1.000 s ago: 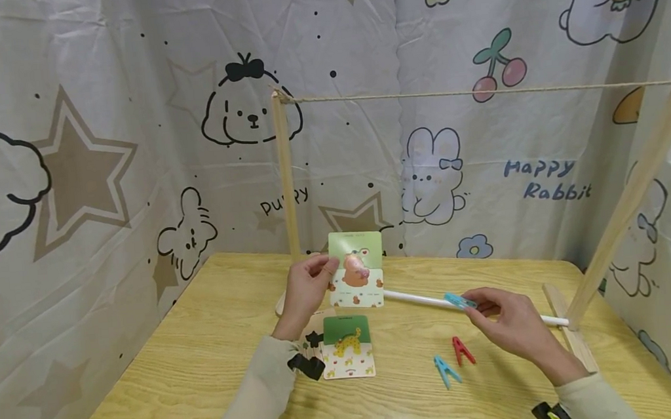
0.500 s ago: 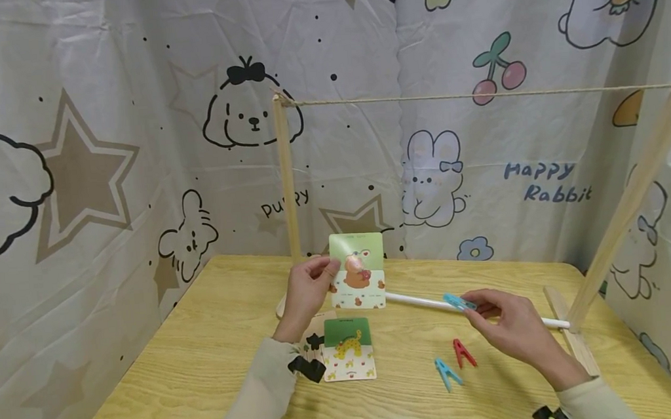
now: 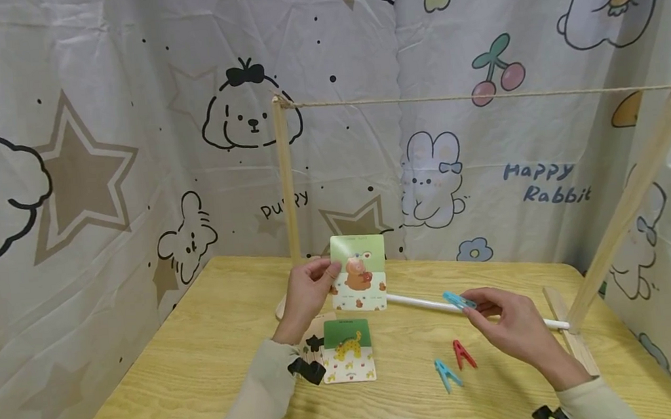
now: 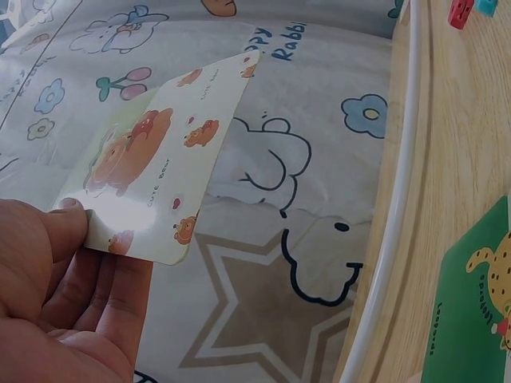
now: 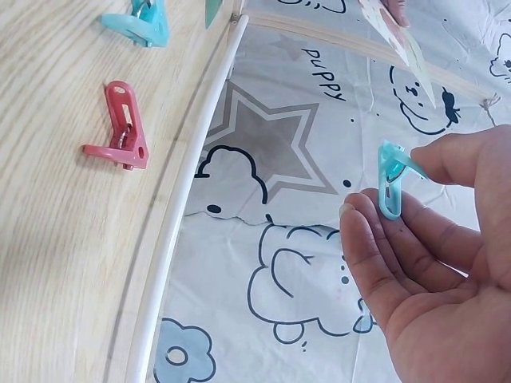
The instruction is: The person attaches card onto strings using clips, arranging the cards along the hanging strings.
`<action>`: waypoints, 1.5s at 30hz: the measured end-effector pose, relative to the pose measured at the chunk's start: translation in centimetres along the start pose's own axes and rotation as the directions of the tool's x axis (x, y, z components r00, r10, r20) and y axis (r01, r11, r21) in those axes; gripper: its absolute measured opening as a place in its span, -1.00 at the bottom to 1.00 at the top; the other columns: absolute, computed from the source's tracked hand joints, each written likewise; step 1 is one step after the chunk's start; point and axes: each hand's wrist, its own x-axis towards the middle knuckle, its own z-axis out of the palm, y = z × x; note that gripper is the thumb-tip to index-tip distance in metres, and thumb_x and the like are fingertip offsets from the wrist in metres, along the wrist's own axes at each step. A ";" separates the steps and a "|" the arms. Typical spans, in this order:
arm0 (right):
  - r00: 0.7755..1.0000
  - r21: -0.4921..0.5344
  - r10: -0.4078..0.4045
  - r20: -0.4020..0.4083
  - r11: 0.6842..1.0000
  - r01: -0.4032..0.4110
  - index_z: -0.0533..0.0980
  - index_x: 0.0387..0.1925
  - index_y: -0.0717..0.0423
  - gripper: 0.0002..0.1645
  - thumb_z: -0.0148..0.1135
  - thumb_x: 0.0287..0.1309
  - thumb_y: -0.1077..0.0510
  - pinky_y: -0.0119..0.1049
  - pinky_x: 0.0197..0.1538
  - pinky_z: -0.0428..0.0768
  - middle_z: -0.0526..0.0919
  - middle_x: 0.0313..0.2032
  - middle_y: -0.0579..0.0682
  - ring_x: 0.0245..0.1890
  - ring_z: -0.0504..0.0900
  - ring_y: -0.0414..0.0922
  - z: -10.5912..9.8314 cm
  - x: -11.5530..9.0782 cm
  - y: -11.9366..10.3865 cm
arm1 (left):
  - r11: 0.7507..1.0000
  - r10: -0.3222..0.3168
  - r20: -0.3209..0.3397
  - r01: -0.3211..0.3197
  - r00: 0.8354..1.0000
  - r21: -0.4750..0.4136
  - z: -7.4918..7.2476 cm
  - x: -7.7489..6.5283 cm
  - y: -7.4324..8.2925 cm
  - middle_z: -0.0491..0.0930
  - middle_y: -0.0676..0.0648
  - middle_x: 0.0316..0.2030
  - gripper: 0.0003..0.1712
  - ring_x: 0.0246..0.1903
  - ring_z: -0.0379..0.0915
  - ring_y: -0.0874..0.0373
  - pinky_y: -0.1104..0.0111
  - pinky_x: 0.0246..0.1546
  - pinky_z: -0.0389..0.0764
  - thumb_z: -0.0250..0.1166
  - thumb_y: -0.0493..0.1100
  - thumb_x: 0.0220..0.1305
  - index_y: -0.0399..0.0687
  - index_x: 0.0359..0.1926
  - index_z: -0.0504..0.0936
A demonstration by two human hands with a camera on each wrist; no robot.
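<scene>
Nearest you on the table [image 3: 205, 351], the loose blue peg [image 3: 448, 376] lay R of centre, w/ the red peg [image 3: 464, 354] just beyond it, apart. Twd the L edge from those, the leopard card [image 3: 348, 351] lay flat, overlapping a dark-patterned card [image 3: 314, 344] part hidden by your L arm. That made 2 pegs & 2 cards lying unused, so prob most of the work was left.

Farther out, your R hand [image 3: 506, 321] hung over the surface twd its R edge, pinching the held blue peg [image 5: 388, 179] btwn thumb & fingertips, peg pointing L. Your L hand [image 3: 308, 294] was raised too, grasping the bear card [image 3: 360, 274] by its L edge, thumb in front, fingers behind; card abt upright, face to you. Peg & card were well apart: by my read, 1 of each picked up, none joined.

Beyond, the white rod [image 3: 416, 302] ran low, short of the back edge. Up top, the cord [image 3: 421, 99] stretched btwn the L post [image 3: 287, 193] & R post [image 3: 631, 212], no card or peg on it.
</scene>
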 end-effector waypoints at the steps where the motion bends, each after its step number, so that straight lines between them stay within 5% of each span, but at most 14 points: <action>1: 1.000 0.001 -0.002 -0.003 1.000 0.002 0.71 -0.03 0.00 -0.76 0.45 0.29 0.12 -0.35 -0.23 0.69 0.75 -0.31 -0.22 -0.33 0.72 -0.31 0.0 0.0 0.0 | 1.000 -0.001 0.001 0.001 1.000 0.001 0.0 0.0 0.0 0.72 -0.11 -0.36 -0.70 -0.50 0.57 0.22 0.40 -0.42 0.66 0.38 -0.06 0.43 -0.22 -0.07 0.79; 15: 0.999 -0.003 -0.032 -0.021 0.999 0.032 0.71 -0.02 0.01 -0.76 0.44 0.30 0.10 -0.36 -0.23 0.68 0.74 -0.29 -0.20 -0.34 0.71 -0.33 -0.2 0.5 -0.2 | 1.000 0.007 -0.001 -0.007 1.000 0.027 -0.9 0.9 0.9 0.74 -0.12 -0.35 -0.61 -0.51 0.61 0.16 0.44 -0.52 0.54 0.39 0.03 0.41 -0.22 -0.01 0.77; 25: 0.999 -0.016 0.002 -0.033 1.000 -0.002 0.70 -0.01 0.02 -0.74 0.43 0.31 0.06 -0.37 -0.28 0.66 0.73 -0.30 -0.17 -0.34 0.71 -0.28 -0.9 1.0 -0.9 | 0.999 0.039 -0.012 -0.038 0.999 0.037 -1.0 1.8 1.6 0.76 -0.11 -0.32 -0.61 -0.42 0.64 0.17 0.28 -0.30 0.67 0.41 0.03 0.39 -0.22 -0.05 0.79; 45: 0.997 -0.038 -0.014 -0.077 0.999 0.011 0.71 -0.02 -0.02 -0.75 0.39 0.35 0.00 -0.38 -0.38 0.57 0.72 -0.35 -0.15 -0.37 0.68 -0.27 -2.4 2.9 -3.1 | 1.000 0.008 -0.012 -0.008 1.000 0.005 -1.0 3.1 3.2 0.78 -0.15 -0.26 -0.62 -0.47 0.65 0.19 0.32 -0.27 0.73 0.43 -0.01 0.37 -0.24 -0.02 0.78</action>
